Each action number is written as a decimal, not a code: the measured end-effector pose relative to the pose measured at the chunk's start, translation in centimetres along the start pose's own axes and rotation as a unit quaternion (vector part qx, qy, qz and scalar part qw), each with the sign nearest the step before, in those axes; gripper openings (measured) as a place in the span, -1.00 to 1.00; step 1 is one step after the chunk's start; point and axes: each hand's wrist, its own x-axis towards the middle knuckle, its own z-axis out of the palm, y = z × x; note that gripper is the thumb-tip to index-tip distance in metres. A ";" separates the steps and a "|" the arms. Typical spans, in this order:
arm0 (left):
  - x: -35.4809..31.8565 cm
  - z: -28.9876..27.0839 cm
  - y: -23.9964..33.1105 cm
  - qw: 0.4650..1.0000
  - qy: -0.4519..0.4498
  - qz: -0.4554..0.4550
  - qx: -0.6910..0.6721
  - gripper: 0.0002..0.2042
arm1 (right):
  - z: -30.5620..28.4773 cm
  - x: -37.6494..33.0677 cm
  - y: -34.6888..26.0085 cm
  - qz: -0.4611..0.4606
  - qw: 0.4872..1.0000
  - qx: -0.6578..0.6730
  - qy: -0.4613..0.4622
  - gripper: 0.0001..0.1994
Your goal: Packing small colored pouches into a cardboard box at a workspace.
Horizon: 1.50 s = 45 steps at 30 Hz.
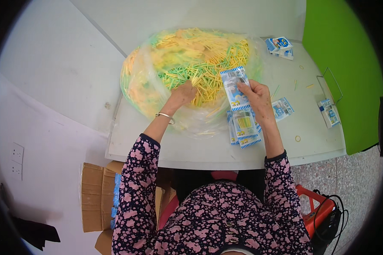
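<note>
A large clear plastic bag (147, 70) lies open on the table, filled with thin yellow, green and orange sticks (219, 70). My left hand (184, 92), a bracelet at its wrist, reaches into the bag's mouth. Its fingers are curled round some yellow sticks, and the fingertips are partly hidden among the pile. To the right, my right hand (258, 95) grips a flat blue-and-white plastic packet (234, 87) between thumb and fingers, held above the table. Under it lies a small stack of similar packets (245, 123); yellow-green sticks show through the top one.
Another packet (282, 109) lies right of my hand. Packs (280, 44) are stacked at the back right; another bundle (329, 113) sits by the green panel (342, 63). Loose sticks and rubber bands (298, 138) dot the table (174, 157). A cardboard box (93, 197) stands below left.
</note>
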 end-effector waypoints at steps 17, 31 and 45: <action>-0.4 -2.8 1.9 0.829 -0.205 -0.062 -0.517 -0.76 | 10.5 11.8 4.1 0.093 0.928 0.351 -0.080 -0.79; 1.0 -0.9 0.6 0.783 -0.223 -0.057 -0.579 -0.83 | 11.4 11.7 4.1 0.086 0.959 0.259 -0.071 -0.82; 0.4 -3.4 2.3 0.743 -0.029 -0.036 -0.668 -0.84 | 2.9 5.4 2.2 0.077 0.986 0.055 -0.139 -0.84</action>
